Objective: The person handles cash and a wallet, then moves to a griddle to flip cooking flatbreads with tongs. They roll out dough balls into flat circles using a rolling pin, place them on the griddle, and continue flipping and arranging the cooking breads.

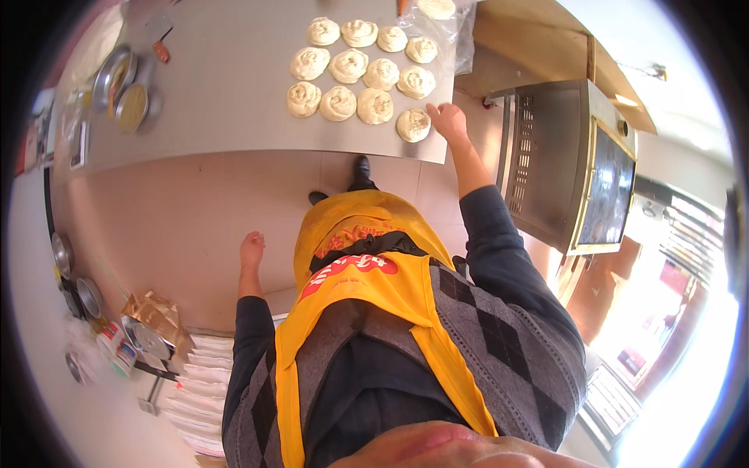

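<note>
Coiled rounds of dough (349,65) lie in three uneven rows on a metal worktable (234,105). My right hand (449,121) is at the table's right edge, its fingers at the rim of the nearest right dough round (413,125); whether they press on it I cannot tell. My left hand (252,250) hangs low beside my yellow apron (374,281), away from the table, its fingers loosely curled with nothing seen in them. Another dough round (436,7) lies at the far edge of view by a clear plastic sheet (462,35).
Metal bowls (131,107) and an orange-handled scraper (161,51) are on the table's left part. A steel oven-like appliance (576,167) stands to the right. At lower left are a brown paper bag (155,322) and a stack of white sacks (202,386).
</note>
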Action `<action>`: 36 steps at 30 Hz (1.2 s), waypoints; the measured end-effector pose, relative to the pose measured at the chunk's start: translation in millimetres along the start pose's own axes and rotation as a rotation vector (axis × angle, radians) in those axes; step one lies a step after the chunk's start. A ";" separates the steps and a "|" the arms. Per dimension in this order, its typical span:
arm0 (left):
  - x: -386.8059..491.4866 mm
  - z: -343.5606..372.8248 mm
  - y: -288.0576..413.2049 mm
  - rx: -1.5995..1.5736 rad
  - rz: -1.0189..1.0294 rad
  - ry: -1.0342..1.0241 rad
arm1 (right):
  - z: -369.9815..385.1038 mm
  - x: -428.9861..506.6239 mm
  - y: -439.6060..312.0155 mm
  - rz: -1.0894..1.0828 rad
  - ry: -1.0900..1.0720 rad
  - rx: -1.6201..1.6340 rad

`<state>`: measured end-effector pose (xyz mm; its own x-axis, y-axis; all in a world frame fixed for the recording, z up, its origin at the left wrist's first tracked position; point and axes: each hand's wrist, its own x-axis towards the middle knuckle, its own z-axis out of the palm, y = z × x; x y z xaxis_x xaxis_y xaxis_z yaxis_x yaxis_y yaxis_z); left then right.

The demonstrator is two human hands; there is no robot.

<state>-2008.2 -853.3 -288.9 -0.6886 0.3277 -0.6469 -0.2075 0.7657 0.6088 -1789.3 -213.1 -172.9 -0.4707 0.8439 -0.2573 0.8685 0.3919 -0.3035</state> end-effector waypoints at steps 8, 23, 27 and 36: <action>14.1 -6.3 7.9 0.222 -0.049 -0.170 | 36.2 85.9 -62.5 0.137 0.256 0.105; -56.4 25.5 65.8 0.380 0.104 -0.053 | -48.0 83.2 -56.2 -0.217 0.419 0.193; -46.4 10.2 91.1 0.348 -0.149 -0.076 | -70.1 124.6 40.2 -0.140 0.525 0.052; 3.4 -68.6 140.9 0.398 -0.101 0.099 | -78.5 99.8 -21.5 -0.209 0.559 0.122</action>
<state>-2087.4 -782.2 -173.8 -0.7459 0.2007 -0.6351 -0.0055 0.9516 0.3072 -1842.7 -108.6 -120.0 -0.4480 0.8311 0.3294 0.7266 0.5531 -0.4075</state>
